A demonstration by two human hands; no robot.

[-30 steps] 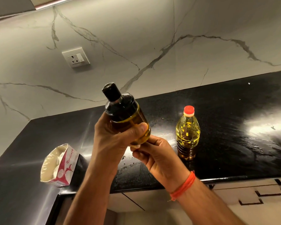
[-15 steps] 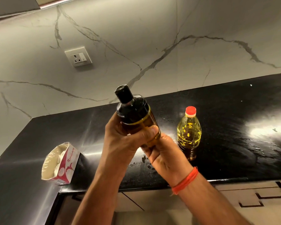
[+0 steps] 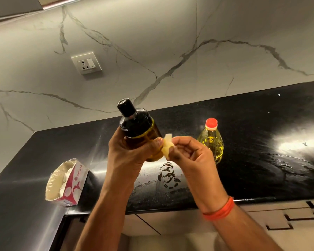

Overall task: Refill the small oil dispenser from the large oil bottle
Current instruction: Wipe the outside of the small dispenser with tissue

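Observation:
My left hand (image 3: 127, 154) grips the small oil dispenser (image 3: 140, 131) in the air above the counter; it has a dark amber body and a black capped top, and leans left. My right hand (image 3: 190, 156) pinches a small crumpled piece of pale tissue (image 3: 167, 146) against the dispenser's right side. The large oil bottle (image 3: 211, 140), clear with yellow oil and a red cap, stands upright on the black counter (image 3: 261, 134) just right of my hands, partly hidden by my right hand.
An open pink-and-white tissue box (image 3: 65, 183) lies on the counter at the left. Oily smears (image 3: 168, 175) mark the counter below my hands. A wall socket (image 3: 86, 62) sits on the marble backsplash. Cabinet fronts (image 3: 288, 220) lie below the counter edge.
My right hand came out from under the dispenser's base to its right side, and the tissue piece now shows between its fingers. The dispenser has risen slightly.

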